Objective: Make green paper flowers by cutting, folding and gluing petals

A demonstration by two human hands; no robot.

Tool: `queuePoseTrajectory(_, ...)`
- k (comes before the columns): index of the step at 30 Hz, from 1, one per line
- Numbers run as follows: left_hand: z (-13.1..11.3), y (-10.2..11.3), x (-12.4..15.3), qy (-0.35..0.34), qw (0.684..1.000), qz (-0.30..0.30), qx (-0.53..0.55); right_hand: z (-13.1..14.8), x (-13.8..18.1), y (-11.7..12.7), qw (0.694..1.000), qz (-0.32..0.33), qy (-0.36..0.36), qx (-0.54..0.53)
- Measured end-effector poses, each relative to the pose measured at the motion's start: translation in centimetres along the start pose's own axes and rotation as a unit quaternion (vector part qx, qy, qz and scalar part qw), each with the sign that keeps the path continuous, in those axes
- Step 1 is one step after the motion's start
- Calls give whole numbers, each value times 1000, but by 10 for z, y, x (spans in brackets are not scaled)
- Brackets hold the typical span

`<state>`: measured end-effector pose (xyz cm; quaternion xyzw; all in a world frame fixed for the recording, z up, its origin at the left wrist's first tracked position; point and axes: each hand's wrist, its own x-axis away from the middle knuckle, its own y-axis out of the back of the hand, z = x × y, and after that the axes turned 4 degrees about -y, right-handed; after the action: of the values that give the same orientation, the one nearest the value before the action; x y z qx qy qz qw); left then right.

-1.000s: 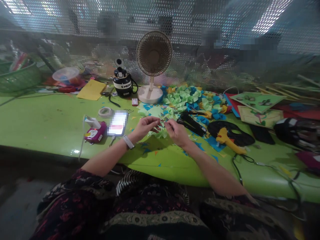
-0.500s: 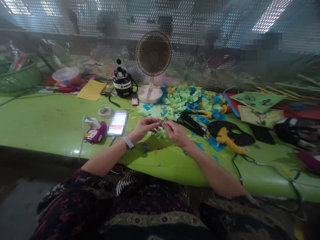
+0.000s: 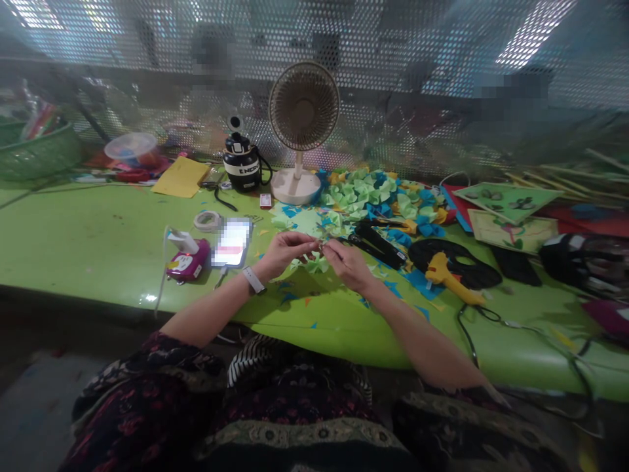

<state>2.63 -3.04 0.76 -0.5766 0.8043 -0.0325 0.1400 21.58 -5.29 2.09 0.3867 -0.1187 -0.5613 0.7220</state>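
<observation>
My left hand [image 3: 289,252] and my right hand [image 3: 346,262] meet fingertip to fingertip above the table. Both are closed in a pinch around something small and thin that I cannot make out. Light green folded paper pieces [image 3: 318,265] lie just beneath the fingers. Behind the hands spreads a pile of green, blue and yellow folded paper shapes [image 3: 363,190]. A black stapler [image 3: 381,244] rests right of my right hand. Left of my left wrist lies a phone [image 3: 232,242] with its screen lit.
A white fan [image 3: 295,187] and a black bottle [image 3: 242,167] stand at the back. On the left are a purple power adapter [image 3: 189,262] and a tape roll [image 3: 207,221]. A yellow glue gun [image 3: 449,278] lies right on the green table [image 3: 98,249], its cord trailing off the edge.
Both hands stay together in almost the same place, with only slight finger movement. The view has shifted a little; nothing else has visibly moved.
</observation>
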Motion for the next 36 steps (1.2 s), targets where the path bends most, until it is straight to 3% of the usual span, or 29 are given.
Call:
queuePoseTrajectory(16, 0, -2, 3, 0, 1000, 3, -7, -1, 0, -1, 1000, 18, 5, -22)
queuePoseTrajectory(24, -3, -5, 1, -42, 995, -85, 16, -9, -1, -12, 995, -83, 59, 15)
queuePoseTrajectory(29, 0, -4, 0, -55, 995, -89, 9, -15, -2, -17, 988, -111, 105, 34)
queuePoseTrajectory(36, 2, -1, -1, -63, 995, -76, 6, -17, -4, -12, 987, -114, 114, 14)
